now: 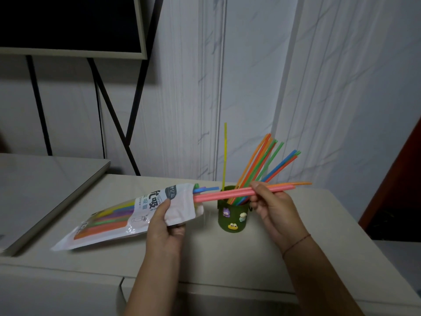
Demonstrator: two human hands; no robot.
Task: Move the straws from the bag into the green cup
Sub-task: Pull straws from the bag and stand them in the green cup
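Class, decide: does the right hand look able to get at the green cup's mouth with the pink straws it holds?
Probably yes. The right hand pinches the pink straws beside the rim of the green cup, with nothing between; only their tails sit in the bag, which the left hand holds.

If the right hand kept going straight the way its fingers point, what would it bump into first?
Probably the bunch of straws standing in the green cup: the right hand, pinching pink straws, points up and left toward them. Depth is unclear, so it might pass in front.
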